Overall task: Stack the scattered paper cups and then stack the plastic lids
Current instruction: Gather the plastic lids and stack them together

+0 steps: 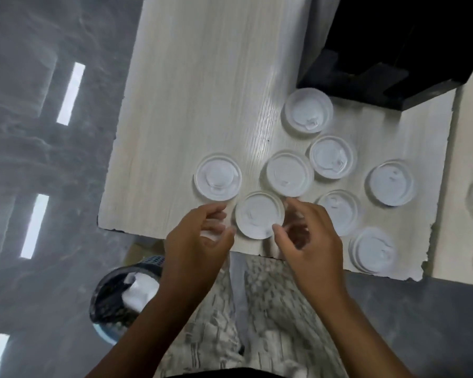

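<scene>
A: Where are the plastic lids (290, 172)?
B: Spread singly over the pale wooden table (191, 85); one lid (259, 214) lies by its near edge.
A: The hands?
B: The left hand (200, 241) and right hand (310, 236) flank it, fingers loosely curled, holding nothing.

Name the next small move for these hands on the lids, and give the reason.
Probably close both hands on the near lid and lift it. The left hand and right hand flank it with fingers curled, holding nothing, and the other lids lie scattered singly on the table.
</scene>
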